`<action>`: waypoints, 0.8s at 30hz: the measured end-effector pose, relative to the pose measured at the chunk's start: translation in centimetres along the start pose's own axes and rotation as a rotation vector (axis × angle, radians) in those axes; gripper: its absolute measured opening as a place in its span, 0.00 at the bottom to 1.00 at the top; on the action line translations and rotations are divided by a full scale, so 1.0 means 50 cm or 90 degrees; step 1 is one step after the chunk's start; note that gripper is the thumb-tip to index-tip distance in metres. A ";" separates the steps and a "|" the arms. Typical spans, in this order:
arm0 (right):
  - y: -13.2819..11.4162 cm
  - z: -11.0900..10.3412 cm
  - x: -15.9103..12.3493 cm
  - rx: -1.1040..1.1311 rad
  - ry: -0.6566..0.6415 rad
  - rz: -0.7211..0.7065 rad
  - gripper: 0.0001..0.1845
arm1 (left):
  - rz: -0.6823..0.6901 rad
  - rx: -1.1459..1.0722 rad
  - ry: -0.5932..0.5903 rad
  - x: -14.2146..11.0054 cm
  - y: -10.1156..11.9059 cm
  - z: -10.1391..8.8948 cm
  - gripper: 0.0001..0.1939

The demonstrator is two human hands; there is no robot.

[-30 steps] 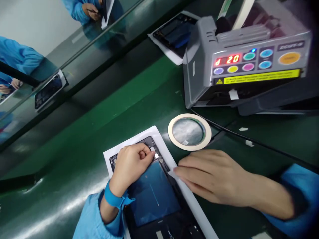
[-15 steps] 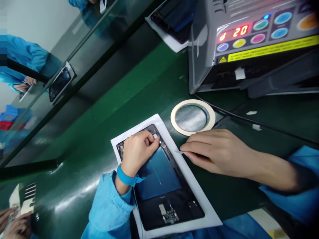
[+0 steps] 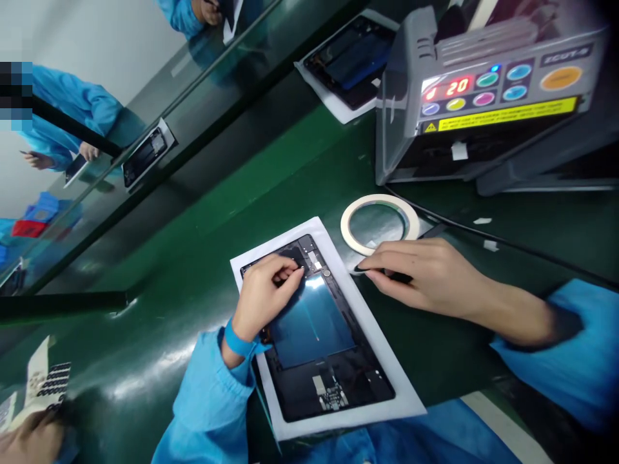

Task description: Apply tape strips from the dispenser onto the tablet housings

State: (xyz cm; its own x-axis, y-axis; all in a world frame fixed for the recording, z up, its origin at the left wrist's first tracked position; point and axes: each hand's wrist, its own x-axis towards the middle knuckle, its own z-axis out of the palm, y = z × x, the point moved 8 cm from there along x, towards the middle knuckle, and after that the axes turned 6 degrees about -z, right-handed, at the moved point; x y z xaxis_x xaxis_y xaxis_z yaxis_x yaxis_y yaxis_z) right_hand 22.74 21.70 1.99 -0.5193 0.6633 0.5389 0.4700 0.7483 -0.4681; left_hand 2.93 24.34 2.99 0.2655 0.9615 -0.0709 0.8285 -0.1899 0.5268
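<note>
Opened tablet (image 3: 314,322) lies on white sheet (image 3: 367,327), green counter (image 3: 193,277) beneath. Left hand (image 3: 264,290) over tablet's upper end, thumb and forefinger drawn close; cannot tell if anything between. Right hand (image 3: 425,274) just beside sheet's edge, fingertips pinched on small thin piece (image 3: 356,269), kind unclear. Tape roll (image 3: 412,225) just beyond right hand; machine (image 3: 483,119) behind, display lit. Blue strap (image 3: 236,341) around left wrist.
</note>
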 end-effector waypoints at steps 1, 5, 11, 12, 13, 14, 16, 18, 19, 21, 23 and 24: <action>0.000 -0.002 0.000 0.001 0.007 0.000 0.06 | 0.041 0.022 0.035 -0.021 -0.006 -0.020 0.05; -0.002 -0.007 0.000 0.000 0.026 -0.006 0.06 | 0.118 0.192 0.142 -0.102 -0.061 -0.077 0.08; -0.029 -0.007 0.019 -0.107 0.016 -0.051 0.06 | 0.156 0.264 0.075 -0.128 -0.105 -0.056 0.15; -0.043 0.001 0.032 -0.130 0.006 -0.069 0.06 | 0.160 0.261 0.072 -0.125 -0.104 -0.053 0.15; -0.058 0.012 0.049 -0.145 -0.005 -0.084 0.06 | 0.161 0.257 0.071 -0.123 -0.103 -0.051 0.15; -0.074 0.027 0.069 -0.152 -0.015 -0.094 0.06 | 0.160 0.251 0.074 -0.120 -0.102 -0.051 0.16; -0.105 0.066 0.118 -0.151 -0.034 -0.112 0.06 | 0.157 0.239 0.077 -0.118 -0.102 -0.051 0.17; -0.132 0.110 0.170 -0.160 -0.040 -0.131 0.07 | 0.158 0.233 0.076 -0.119 -0.105 -0.048 0.18; -0.141 0.133 0.194 -0.172 -0.042 -0.140 0.07 | 0.156 0.231 0.075 -0.120 -0.108 -0.046 0.18; -0.149 0.177 0.229 -0.201 -0.052 -0.146 0.07 | 0.149 0.226 0.076 -0.122 -0.115 -0.042 0.19; -0.147 0.214 0.246 -0.221 -0.074 -0.142 0.07 | 0.143 0.215 0.077 -0.124 -0.122 -0.038 0.18; -0.146 0.226 0.248 -0.228 -0.081 -0.140 0.07 | 0.143 0.207 0.079 -0.125 -0.124 -0.037 0.18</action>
State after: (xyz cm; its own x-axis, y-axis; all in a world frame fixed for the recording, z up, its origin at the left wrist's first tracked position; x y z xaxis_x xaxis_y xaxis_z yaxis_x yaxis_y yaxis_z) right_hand 4.80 24.61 4.18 -0.7080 0.5011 0.4977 0.5446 0.8360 -0.0669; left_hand -4.78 19.88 1.72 0.4123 0.9020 0.1281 0.8748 -0.4312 0.2207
